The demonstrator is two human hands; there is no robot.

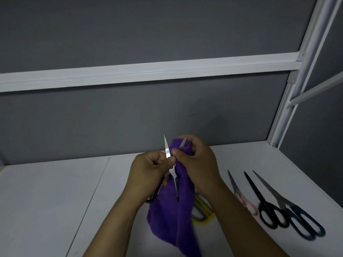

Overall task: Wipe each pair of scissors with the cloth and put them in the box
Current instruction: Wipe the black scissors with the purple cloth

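Scissors [167, 149] are held open by the left hand [148, 168]. The right hand [197, 164] pinches the cloth [167, 219] round one blade. Other pairs [263, 202] lie right of it.

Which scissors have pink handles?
The small steel scissors with pink handles, leftmost of three; the black pair and big dark-blue pair lie to its right.
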